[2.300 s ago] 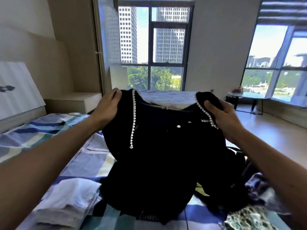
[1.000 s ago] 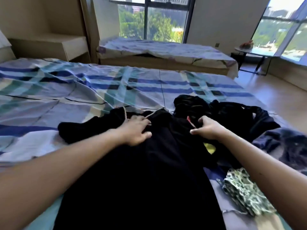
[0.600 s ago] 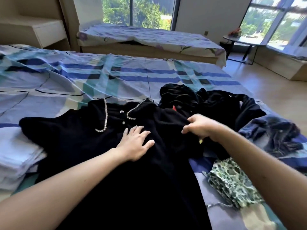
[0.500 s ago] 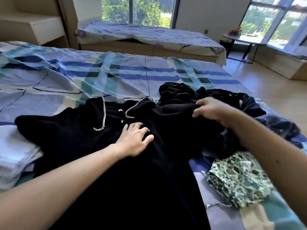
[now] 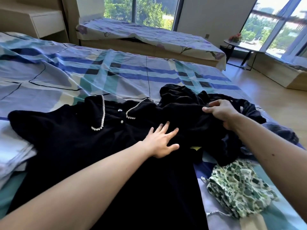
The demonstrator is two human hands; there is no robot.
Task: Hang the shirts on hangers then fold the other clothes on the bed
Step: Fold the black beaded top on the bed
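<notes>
While left hand (image 5: 159, 143) lies flat, fingers spread, on black pearl-collared dress (image 5: 74, 138), right hand (image 5: 219, 112) grips its fabric; blue plaid-sheeted bed (image 5: 116, 72) beneath, pale wooden floor (image 5: 274, 100) alongside

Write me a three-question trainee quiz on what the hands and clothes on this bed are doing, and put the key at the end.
1. True or false: the left hand lies flat, fingers spread, on the black pearl-collared garment.
2. Fill the blank: the green patterned cloth lies on the person's ____ side of that garment.
3. Pick one: the right hand grips A) the green patterned cloth, B) the garment's black fabric, C) nothing.
Key: 1 true; 2 right; 3 B.
</notes>
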